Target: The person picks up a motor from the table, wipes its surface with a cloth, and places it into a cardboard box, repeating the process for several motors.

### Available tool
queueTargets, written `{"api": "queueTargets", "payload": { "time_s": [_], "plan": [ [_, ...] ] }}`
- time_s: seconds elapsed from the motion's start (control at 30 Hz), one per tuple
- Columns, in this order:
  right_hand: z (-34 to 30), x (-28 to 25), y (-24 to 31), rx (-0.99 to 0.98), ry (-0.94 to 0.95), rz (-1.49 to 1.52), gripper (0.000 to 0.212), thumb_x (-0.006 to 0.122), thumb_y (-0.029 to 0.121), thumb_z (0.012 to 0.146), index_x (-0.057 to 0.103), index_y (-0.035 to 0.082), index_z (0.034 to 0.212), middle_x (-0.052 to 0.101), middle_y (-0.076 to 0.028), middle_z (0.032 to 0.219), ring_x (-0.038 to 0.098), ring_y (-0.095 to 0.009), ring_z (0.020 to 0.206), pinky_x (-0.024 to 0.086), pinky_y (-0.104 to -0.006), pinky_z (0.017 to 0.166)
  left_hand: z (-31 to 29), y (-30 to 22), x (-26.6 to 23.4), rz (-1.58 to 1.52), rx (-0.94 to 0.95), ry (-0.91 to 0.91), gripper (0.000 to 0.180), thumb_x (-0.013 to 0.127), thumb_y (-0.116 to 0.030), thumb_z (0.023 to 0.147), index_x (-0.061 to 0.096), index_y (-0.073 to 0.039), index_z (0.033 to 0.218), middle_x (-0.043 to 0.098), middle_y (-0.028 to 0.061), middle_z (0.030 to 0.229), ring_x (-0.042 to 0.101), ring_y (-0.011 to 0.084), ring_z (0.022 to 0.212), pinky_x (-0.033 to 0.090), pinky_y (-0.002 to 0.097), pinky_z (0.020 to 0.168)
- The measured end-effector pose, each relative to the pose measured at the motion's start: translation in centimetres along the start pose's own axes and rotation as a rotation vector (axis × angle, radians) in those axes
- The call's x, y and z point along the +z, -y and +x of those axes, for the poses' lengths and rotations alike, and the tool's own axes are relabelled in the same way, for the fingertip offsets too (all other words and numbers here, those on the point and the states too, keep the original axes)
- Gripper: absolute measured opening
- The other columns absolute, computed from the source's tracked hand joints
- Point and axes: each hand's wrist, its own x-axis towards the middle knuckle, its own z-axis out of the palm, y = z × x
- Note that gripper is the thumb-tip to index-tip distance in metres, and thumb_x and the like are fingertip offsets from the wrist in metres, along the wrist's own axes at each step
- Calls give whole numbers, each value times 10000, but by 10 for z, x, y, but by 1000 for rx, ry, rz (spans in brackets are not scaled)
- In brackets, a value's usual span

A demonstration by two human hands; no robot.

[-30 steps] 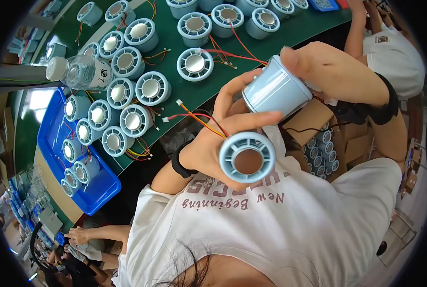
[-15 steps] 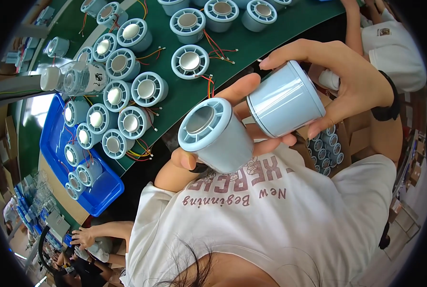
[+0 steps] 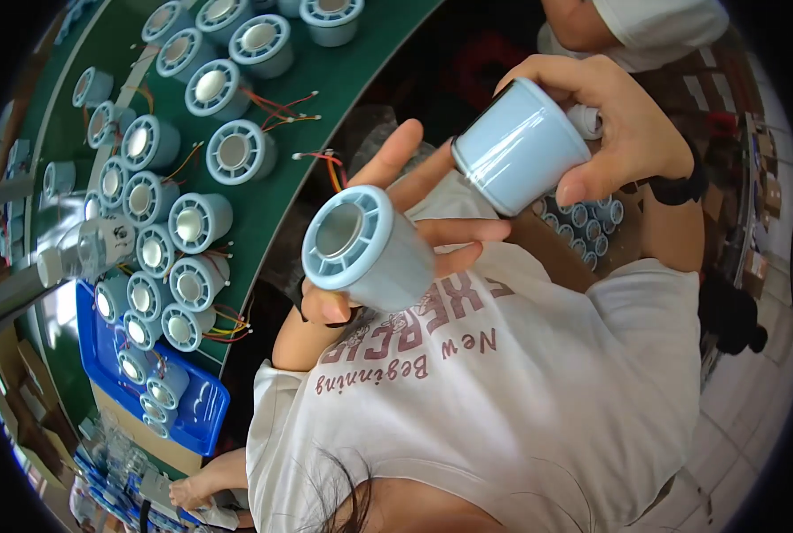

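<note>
My left hand is closed around a light-blue cylindrical housing, its spoked rim and silver disc tilted up to the left. Red and yellow wires with a white connector show just above that housing. To the upper right, my right hand grips a second light-blue housing lying sideways. A dark line runs along its left end, and a small pale knob shows at its right end beside my fingers. The second housing's left end face is hidden. Two fingertips of my left hand reach towards its underside.
Several similar housings with trailing wires stand on the green table at left. A blue tray holds more beside a clear bottle. A cardboard box with housings is behind my right arm. Another person's arm shows at top.
The two housings have drawn apart, leaving a wider gap. The right-hand one is turned so its knob shows. The view has shifted, with the table now further left.
</note>
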Motion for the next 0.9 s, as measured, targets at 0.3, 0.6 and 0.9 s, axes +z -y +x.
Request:
{"api": "queueTargets", "payload": {
  "time_s": [0.3, 0.6, 0.9],
  "plan": [
    [-249, 93, -157, 1087, -968, 4, 665, 812, 316, 698, 564, -22, 1214, 640, -105, 1047, 612, -175, 930, 482, -300, 801, 18, 14, -7, 92, -29, 285, 1155, 866, -155, 666, 112, -239, 1537, -300, 240, 1499, 252, 555, 1336, 319, 560, 1099],
    [-341, 171, -304, 1572, -719, -247, 608, 852, 260, 596, 627, -25, 1083, 659, -205, 1125, 635, -335, 1031, 507, -407, 887, 26, 33, -4, 175, -88, 271, 1143, 882, -154, 642, 165, -213, 1531, -303, 232, 1500, 298, 543, 1323, 348, 556, 1081],
    [-321, 174, -337, 1678, -721, -173, 717, 877, 352, 595, 614, -48, 1129, 649, -220, 1131, 614, -346, 1060, 494, -406, 916, 27, 42, -1, 248, 7, 64, 1068, 899, -177, 600, 304, -110, 1484, 39, 256, 1554, 471, 486, 1230, 476, 542, 974]
  ]
}}
